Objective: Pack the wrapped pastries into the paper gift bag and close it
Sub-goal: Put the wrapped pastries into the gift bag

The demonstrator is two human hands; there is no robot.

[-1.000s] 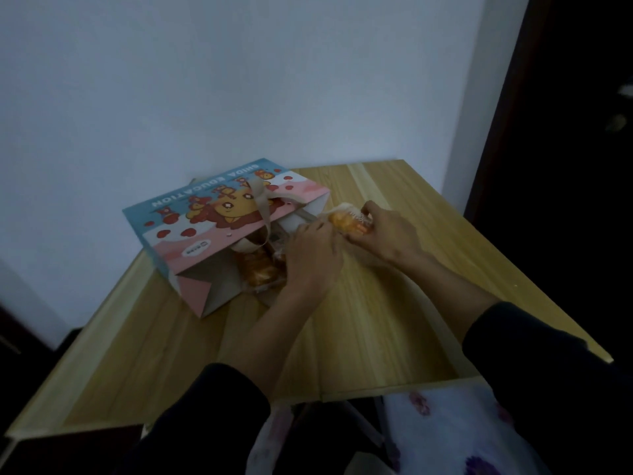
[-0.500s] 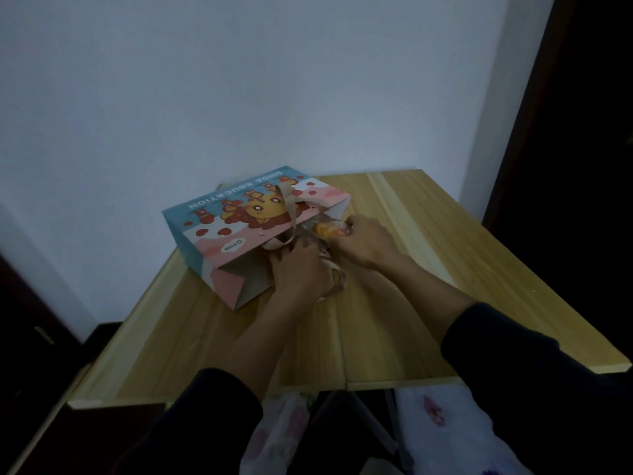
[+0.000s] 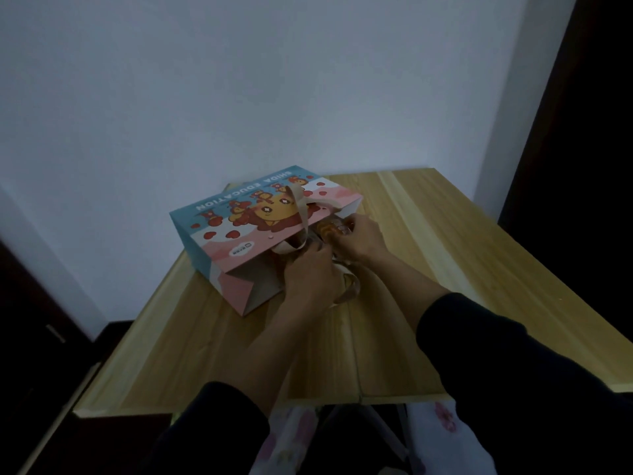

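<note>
Gripping one pastry, one bag

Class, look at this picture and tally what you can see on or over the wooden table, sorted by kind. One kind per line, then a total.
Paper gift bag: 1
Wrapped pastry visible at the bag's mouth: 1
Hands, left hand and right hand: 2
Total: 4

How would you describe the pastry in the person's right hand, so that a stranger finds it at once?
Start at the wooden table and find the paper gift bag lying on its side. At the bag's open mouth, the right hand holds the wrapped pastry. It is the only orange thing in shiny clear wrap outside the bag.
</note>
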